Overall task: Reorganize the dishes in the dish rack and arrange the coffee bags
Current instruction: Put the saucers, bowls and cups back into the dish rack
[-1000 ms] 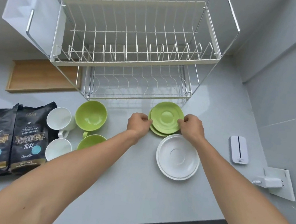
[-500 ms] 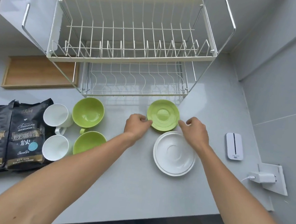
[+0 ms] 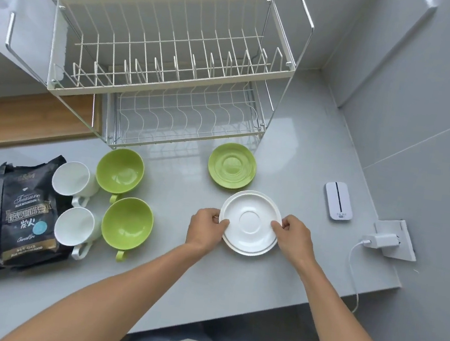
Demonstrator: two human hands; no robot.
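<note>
At worktop centre: white saucers (image 3: 250, 223), stacked, glazed ceramic; rigid, slippery, chippable. Left hand (image 3: 205, 229) pinches rim at 9 o'clock, right hand (image 3: 293, 239) at 3 o'clock. Best held by opposite rims. Dish rack (image 3: 172, 60) at 12 o'clock, empty.

Gloss and wire on your counter

Your white saucer (image 3: 251, 224) looks like glossy glazed ceramic, as does the green saucer (image 3: 232, 166); the dish rack (image 3: 173, 57) is coated wire; the coffee bags (image 3: 3, 215) are shiny black foil; the tray (image 3: 36, 119) is matt wood; the countertop (image 3: 293, 139) is smooth, reflective.
</note>
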